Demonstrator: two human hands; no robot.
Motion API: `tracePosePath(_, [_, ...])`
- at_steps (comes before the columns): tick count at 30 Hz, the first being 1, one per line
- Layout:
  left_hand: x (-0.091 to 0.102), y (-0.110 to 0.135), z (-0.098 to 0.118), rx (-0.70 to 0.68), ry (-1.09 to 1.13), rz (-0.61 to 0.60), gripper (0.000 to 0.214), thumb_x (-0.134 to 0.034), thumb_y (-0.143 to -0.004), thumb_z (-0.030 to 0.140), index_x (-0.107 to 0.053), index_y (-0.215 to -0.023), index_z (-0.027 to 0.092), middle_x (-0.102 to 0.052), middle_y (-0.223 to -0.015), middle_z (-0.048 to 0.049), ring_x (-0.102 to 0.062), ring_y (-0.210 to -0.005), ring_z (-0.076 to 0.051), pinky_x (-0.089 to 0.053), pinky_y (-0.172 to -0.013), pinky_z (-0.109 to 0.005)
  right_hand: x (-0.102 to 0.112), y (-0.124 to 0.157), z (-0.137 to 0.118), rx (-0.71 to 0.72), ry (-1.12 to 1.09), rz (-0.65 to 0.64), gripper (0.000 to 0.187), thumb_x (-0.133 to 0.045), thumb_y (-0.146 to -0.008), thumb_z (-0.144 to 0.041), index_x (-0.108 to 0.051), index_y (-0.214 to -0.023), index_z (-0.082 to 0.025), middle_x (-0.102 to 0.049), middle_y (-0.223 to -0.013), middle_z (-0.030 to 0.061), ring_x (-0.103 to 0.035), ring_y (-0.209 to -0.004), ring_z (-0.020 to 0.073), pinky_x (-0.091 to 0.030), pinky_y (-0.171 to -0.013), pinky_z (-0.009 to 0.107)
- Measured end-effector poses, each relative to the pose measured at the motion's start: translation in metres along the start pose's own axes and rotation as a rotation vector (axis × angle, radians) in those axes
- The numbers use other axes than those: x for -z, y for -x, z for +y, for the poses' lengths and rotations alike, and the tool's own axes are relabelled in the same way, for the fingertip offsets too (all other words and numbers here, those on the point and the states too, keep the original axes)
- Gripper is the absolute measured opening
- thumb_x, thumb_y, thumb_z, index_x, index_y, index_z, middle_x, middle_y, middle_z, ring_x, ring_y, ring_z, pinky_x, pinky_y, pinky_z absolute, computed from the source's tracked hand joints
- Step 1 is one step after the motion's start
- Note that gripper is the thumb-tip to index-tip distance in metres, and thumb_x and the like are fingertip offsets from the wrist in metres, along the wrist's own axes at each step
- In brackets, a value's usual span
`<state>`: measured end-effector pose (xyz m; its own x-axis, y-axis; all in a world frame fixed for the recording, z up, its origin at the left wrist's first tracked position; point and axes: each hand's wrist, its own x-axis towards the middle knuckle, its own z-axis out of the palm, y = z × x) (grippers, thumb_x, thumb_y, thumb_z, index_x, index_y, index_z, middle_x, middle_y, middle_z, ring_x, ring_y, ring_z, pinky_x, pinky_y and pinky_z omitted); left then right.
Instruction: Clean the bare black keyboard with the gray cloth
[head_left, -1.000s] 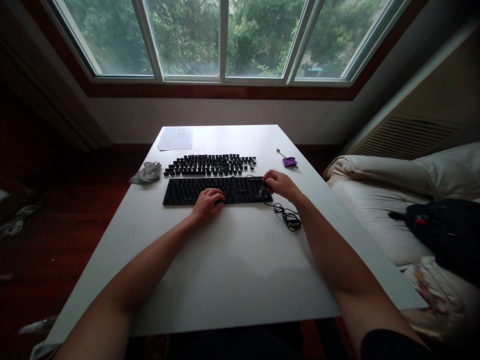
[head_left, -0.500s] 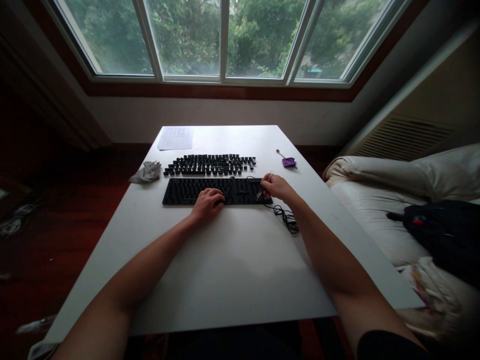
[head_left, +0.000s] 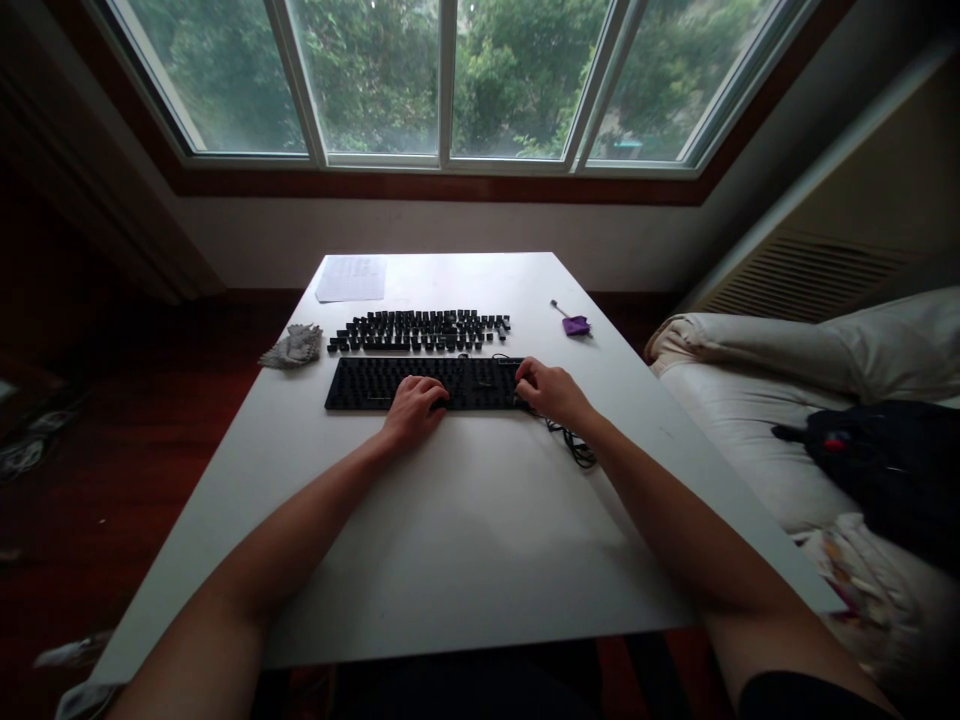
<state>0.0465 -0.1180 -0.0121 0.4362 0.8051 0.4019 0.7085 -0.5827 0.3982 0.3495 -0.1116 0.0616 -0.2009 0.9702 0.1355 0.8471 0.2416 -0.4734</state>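
A black keyboard lies on the white table, its keycaps apparently removed across most of its width. My left hand rests on its front middle, fingers curled over the top and thumb at the near edge. At the keyboard's right end my right hand is closed in a pinch. It holds what looks like a small wire keycap puller, mostly hidden by the fingers. Behind the keyboard, loose black keycaps are set out in rows. The keyboard's black cable lies bundled under my right wrist.
Left of the keycaps lies a crumpled grey cloth or glove. A paper sheet is at the far left of the table. A small brush with a purple part lies at right. Beside the table stands a pale sofa.
My right hand has come down and slightly toward me over the keyboard's right end, and the tool now shows less. My left hand has stayed nearly still.
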Motion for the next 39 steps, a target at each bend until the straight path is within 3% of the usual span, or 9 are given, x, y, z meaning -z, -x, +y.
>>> tracePosePath(10, [0.0, 0.002, 0.002, -0.007, 0.004, 0.011, 0.025, -0.069, -0.084, 0.019, -0.071, -0.107, 0.028, -0.068, -0.12, -0.0045, -0.054, -0.118, -0.027, -0.04, -0.111, -0.05, -0.026, 0.028, 0.001, -0.009, 0.035, 0.198, 0.017, -0.052, -0.09, -0.028, -0.063, -0.102, -0.023, -0.065, -0.069, 0.0013, -0.059, -0.063, 0.0197, -0.038, -0.064, 0.028])
tracePosePath(16, [0.001, 0.002, 0.003, -0.008, 0.008, 0.011, 0.025, -0.068, -0.084, 0.019, -0.071, -0.107, 0.027, -0.069, -0.12, -0.0041, -0.054, -0.118, -0.027, -0.04, -0.11, -0.05, -0.04, 0.032, 0.013, -0.093, -0.163, 0.228, 0.017, -0.051, -0.092, -0.036, -0.063, -0.095, -0.024, -0.064, -0.063, 0.0006, -0.061, -0.06, 0.0204, -0.044, -0.063, 0.029])
tracePosePath(24, [0.0, -0.001, -0.001, -0.015, 0.012, 0.019, 0.022, -0.069, -0.086, 0.022, -0.07, -0.107, 0.027, -0.068, -0.122, -0.0043, -0.054, -0.119, -0.027, -0.039, -0.111, -0.049, -0.051, 0.033, 0.018, -0.214, -0.543, 0.351, 0.025, -0.054, -0.091, -0.045, -0.062, -0.096, -0.023, -0.071, -0.071, 0.0027, -0.071, -0.068, 0.0207, -0.055, -0.068, 0.03])
tracePosePath(31, [0.0, 0.0, -0.004, 0.02, 0.013, -0.006, 0.019, -0.07, -0.083, 0.02, -0.071, -0.101, 0.028, -0.068, -0.117, -0.0046, -0.055, -0.117, -0.028, -0.039, -0.11, -0.051, -0.046, 0.028, 0.018, -0.286, -0.736, 0.483, 0.025, -0.05, -0.088, -0.047, -0.055, -0.094, -0.023, -0.066, -0.069, 0.0005, -0.069, -0.063, 0.018, -0.056, -0.06, 0.028])
tracePosePath(39, [-0.001, 0.002, -0.005, 0.006, 0.006, 0.011, 0.02, -0.069, -0.084, 0.022, -0.071, -0.103, 0.027, -0.068, -0.119, -0.0044, -0.055, -0.118, -0.027, -0.04, -0.11, -0.05, -0.041, 0.035, 0.006, -0.221, -0.682, 0.42, 0.021, -0.056, -0.086, -0.043, -0.06, -0.091, -0.022, -0.066, -0.065, 0.0005, -0.067, -0.061, 0.0189, -0.056, -0.06, 0.029])
